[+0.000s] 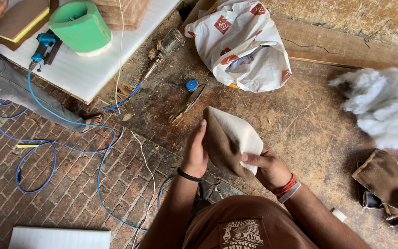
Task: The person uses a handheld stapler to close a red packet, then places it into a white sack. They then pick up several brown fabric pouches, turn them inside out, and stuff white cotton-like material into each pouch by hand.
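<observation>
- Gripping a brown-and-white cover (229,140) at frame centre, both hands work it over the bench (300,124).
- Left hand (195,154) cups its brown side; right hand (268,168) pinches the white edge.
- Judging: turning or opening step; next calls for a firm hold.
- Stuffing (385,106) lies far right, bag (242,41) above.

Your left hand (195,154) and right hand (267,168) hold the fabric cover (230,138) between them over the near edge of the counter (300,120), left hand on its left side, right hand at its lower right. Behind it on the counter lie the scissors (187,103) with a small cap (191,85) just beyond, the plastic bag (242,41) further back, the stuffing (385,106) at the far right and a pile of covers (390,186) in front of that. To your left, hoses (47,152) lie on the brick floor (70,193), and a board (84,69) beyond them carries a staple gun (44,46) and a foam cylinder (80,26).
</observation>
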A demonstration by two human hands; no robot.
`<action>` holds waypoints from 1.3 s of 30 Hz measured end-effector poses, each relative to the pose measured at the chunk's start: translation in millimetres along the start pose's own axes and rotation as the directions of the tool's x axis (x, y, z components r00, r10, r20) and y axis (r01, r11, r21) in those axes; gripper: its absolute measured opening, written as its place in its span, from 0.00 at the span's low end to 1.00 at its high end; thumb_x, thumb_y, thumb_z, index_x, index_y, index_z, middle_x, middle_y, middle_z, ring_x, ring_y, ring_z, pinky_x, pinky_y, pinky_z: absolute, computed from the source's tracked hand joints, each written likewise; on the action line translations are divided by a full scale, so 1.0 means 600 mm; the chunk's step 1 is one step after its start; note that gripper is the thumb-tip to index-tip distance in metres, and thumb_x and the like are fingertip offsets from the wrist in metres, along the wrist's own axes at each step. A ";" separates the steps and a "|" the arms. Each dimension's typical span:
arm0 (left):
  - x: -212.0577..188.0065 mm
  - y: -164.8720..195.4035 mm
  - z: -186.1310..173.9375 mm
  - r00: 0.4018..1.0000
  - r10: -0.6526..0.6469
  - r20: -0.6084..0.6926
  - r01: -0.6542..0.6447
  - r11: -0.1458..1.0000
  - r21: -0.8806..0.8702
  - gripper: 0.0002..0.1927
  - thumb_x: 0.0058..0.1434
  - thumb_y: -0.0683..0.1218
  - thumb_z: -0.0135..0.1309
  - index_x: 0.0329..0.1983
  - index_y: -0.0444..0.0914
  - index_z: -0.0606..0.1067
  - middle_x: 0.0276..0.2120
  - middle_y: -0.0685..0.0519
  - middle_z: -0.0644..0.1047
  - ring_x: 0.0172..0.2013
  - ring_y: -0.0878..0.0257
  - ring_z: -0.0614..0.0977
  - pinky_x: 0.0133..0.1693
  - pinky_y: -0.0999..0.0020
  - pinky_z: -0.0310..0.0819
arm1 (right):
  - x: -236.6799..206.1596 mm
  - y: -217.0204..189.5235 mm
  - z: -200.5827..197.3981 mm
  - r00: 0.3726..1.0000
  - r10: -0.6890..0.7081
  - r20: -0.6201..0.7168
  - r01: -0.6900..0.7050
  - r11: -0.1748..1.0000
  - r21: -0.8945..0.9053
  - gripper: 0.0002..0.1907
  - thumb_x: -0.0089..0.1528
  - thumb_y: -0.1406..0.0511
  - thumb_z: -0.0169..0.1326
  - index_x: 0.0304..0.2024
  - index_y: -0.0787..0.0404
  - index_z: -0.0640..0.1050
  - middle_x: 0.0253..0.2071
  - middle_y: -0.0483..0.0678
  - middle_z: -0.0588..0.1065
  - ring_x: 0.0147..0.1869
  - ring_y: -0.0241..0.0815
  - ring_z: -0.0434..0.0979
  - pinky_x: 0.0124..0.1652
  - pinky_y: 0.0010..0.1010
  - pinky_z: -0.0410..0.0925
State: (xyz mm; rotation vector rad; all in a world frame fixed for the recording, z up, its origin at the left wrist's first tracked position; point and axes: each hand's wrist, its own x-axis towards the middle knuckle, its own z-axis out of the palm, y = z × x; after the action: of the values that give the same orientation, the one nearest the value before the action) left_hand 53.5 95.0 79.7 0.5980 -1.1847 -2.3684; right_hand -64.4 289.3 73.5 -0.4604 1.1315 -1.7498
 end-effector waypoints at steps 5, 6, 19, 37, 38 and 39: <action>0.003 -0.029 -0.001 0.982 0.175 -0.068 -0.177 0.984 -0.030 0.19 0.77 0.48 0.45 0.61 0.30 0.71 0.52 0.41 0.77 0.52 0.56 0.78 0.53 0.59 0.76 | -0.005 -0.001 -0.002 0.989 0.146 0.038 -0.150 0.980 0.133 0.14 0.57 0.69 0.61 0.45 0.68 0.80 0.36 0.53 0.81 0.38 0.46 0.81 0.41 0.37 0.73; 0.003 -0.038 0.002 0.979 0.186 -0.086 -0.193 0.978 -0.077 0.16 0.78 0.47 0.45 0.60 0.30 0.72 0.51 0.43 0.77 0.51 0.57 0.78 0.53 0.60 0.76 | -0.006 -0.003 -0.002 0.983 0.182 0.029 -0.184 0.968 0.171 0.14 0.56 0.69 0.61 0.44 0.67 0.80 0.35 0.52 0.82 0.38 0.46 0.82 0.42 0.38 0.74; 0.006 -0.052 -0.037 0.997 -0.031 -0.065 0.010 0.956 -0.295 0.14 0.76 0.47 0.49 0.55 0.32 0.74 0.46 0.45 0.79 0.47 0.53 0.79 0.50 0.55 0.76 | -0.011 0.035 -0.026 0.946 0.324 0.022 -0.318 0.910 0.266 0.44 0.50 0.58 0.71 0.65 0.64 0.71 0.45 0.52 0.76 0.51 0.51 0.75 0.50 0.51 0.69; 0.039 -0.082 -0.014 0.984 -0.028 -0.177 0.040 0.997 0.061 0.08 0.70 0.44 0.54 0.49 0.39 0.80 0.44 0.49 0.80 0.40 0.59 0.77 0.39 0.60 0.73 | -0.058 -0.009 -0.104 0.982 -0.011 -0.190 -0.031 0.976 -0.217 0.15 0.63 0.63 0.58 0.49 0.66 0.81 0.40 0.51 0.85 0.43 0.49 0.83 0.50 0.42 0.74; 0.045 -0.086 -0.007 0.975 -0.031 -0.219 0.039 0.999 0.034 0.09 0.70 0.44 0.53 0.51 0.39 0.79 0.45 0.49 0.80 0.41 0.60 0.77 0.40 0.61 0.73 | -0.072 -0.021 -0.115 0.957 -0.041 -0.287 -0.016 0.981 -0.193 0.15 0.62 0.64 0.56 0.50 0.63 0.80 0.42 0.49 0.84 0.44 0.45 0.83 0.50 0.40 0.75; 0.053 -0.089 0.002 0.965 -0.037 -0.258 0.043 0.999 0.016 0.11 0.70 0.45 0.53 0.53 0.40 0.78 0.47 0.50 0.80 0.42 0.62 0.77 0.40 0.63 0.73 | -0.082 -0.027 -0.124 0.920 -0.066 -0.387 0.003 0.987 -0.161 0.16 0.60 0.65 0.54 0.51 0.60 0.79 0.45 0.46 0.83 0.44 0.42 0.82 0.50 0.39 0.75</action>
State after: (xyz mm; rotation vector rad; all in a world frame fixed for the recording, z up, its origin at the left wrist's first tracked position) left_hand 17.2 107.7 30.8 0.9143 -1.0912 -2.2289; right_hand -103.7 369.8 59.1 -0.2261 1.5608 -1.8408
